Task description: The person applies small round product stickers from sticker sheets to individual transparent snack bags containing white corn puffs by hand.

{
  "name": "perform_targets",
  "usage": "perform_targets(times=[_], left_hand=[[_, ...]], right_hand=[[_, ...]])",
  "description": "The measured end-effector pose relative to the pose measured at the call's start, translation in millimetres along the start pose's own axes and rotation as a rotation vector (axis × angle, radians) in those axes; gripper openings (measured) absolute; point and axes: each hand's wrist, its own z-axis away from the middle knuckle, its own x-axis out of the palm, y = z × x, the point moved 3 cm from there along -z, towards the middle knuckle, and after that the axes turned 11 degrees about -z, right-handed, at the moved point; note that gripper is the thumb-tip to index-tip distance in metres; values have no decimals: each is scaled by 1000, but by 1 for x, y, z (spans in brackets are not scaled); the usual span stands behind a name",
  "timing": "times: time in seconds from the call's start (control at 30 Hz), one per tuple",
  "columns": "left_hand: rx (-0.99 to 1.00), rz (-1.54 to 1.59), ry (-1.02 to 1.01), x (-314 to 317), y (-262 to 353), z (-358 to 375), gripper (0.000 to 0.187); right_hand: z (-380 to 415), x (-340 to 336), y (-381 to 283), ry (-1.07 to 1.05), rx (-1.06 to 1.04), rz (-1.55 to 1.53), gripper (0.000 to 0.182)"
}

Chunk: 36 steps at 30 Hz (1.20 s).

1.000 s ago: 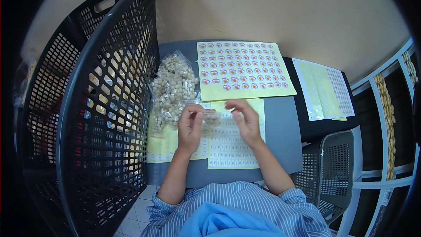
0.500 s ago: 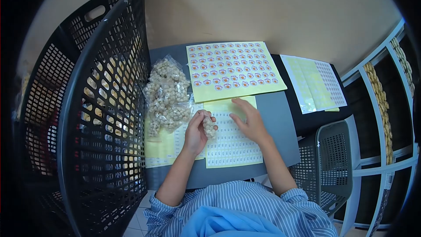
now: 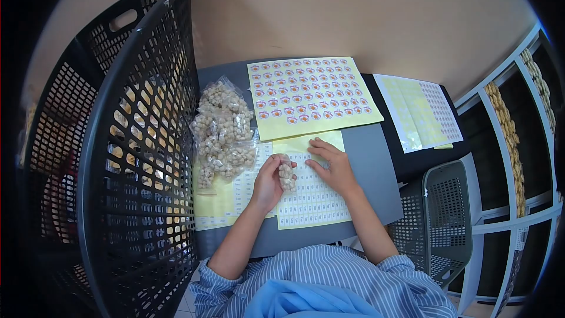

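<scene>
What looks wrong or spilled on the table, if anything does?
Nothing looks spilled or broken. One small odd thing: the sheet of orange stickers is bare at its near left corner, while the rows behind reach the left side. Stickers there may simply have been used.

Basket (image 3: 87,165) left of bags (image 3: 223,121)

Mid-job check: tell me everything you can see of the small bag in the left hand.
The small bag looks like clear, glossy plastic, narrow and bulging, filled with pale, rounded pieces. Its long side runs roughly toward the wearer, over the sheet of small labels; whether it touches that sheet is unclear. The left hand grips it near its far end, while the right hand is apart from it. Its seal and any label cannot be made out.
</scene>
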Motion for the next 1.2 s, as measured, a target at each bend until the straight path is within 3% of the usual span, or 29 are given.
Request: perform_targets(times=[0.33, 0.5, 0.63, 1.2], left_hand=[[1, -33, -6, 1, 1, 0, 22], [12, -27, -5, 0, 0, -2, 22], [11, -25, -24, -1, -1, -2, 22], [13, -26, -22, -1, 0, 0, 21]], right_hand=[[0, 1, -3, 50, 50, -74, 29], [0, 1, 0, 73, -43, 6, 27], [0, 1, -1, 87, 40, -71, 26], [2, 2, -4, 99, -50, 3, 16]])
